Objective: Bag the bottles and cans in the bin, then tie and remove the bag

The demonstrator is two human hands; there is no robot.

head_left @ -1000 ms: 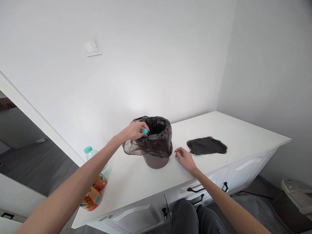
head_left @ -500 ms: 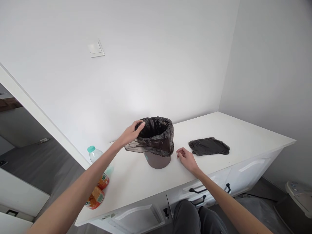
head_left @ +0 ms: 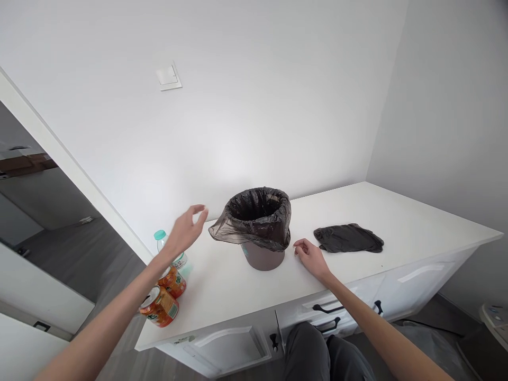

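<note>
Bin [head_left: 264, 259] between left grip [head_left: 200, 216] (parted) and right grip [head_left: 311, 257] (curled) | forearm [head_left: 121, 304] partly hides bottle [head_left: 160, 234], rear can [head_left: 175, 283]

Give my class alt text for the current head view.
A bin with a black liner stands on a counter between a person's left hand and right hand. Two cans and a bottle stand left; dark plastic lies right.

A white cabinet countertop [head_left: 222, 288] carries everything. On it a brown wastebasket [head_left: 265, 259] stands upright. Right of the wastebasket lies a flattened black plastic bag [head_left: 349, 238]. To its left stands a clear bottle with a teal cap [head_left: 160, 235]; left and nearer the front edge stand two orange drink cans [head_left: 163, 311], close together.
</note>
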